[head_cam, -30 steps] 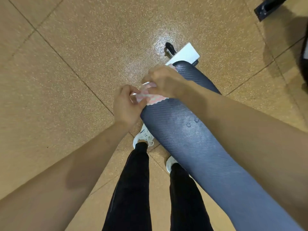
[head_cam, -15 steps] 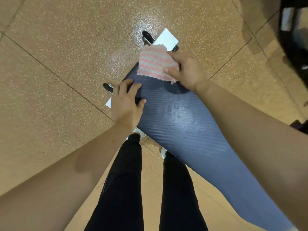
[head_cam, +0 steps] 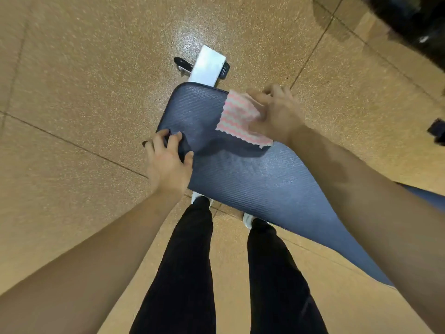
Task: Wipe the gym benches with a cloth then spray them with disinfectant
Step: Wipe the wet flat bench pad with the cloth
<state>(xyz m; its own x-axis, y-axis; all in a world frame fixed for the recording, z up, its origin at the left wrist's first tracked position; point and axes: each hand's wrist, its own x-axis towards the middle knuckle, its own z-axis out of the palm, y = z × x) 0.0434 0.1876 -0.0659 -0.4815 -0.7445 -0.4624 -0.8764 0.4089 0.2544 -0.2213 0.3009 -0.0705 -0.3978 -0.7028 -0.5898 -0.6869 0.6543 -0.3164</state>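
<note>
A dark blue padded gym bench (head_cam: 231, 174) runs from the far centre toward the lower right. A pink-and-white wavy-striped cloth (head_cam: 238, 119) lies spread flat on its far right corner. My right hand (head_cam: 274, 114) presses down on the cloth's right side, fingers spread over it. My left hand (head_cam: 168, 160) rests flat on the bench's left edge, fingers apart, holding nothing. A damp sheen shows on the pad just near the cloth. No spray bottle is in sight.
The bench's white frame end (head_cam: 208, 65) with black feet sticks out on the far side. My legs in black trousers (head_cam: 192, 261) stand against the near edge. Dark equipment (head_cam: 419, 22) fills the top right corner; a small black object (head_cam: 437, 130) lies at the right edge. Speckled tan floor surrounds all.
The cloth went from bunched between both hands to spread flat, then slid with my right hand from the bench's far end to its right corner. My left hand settled on the left edge.
</note>
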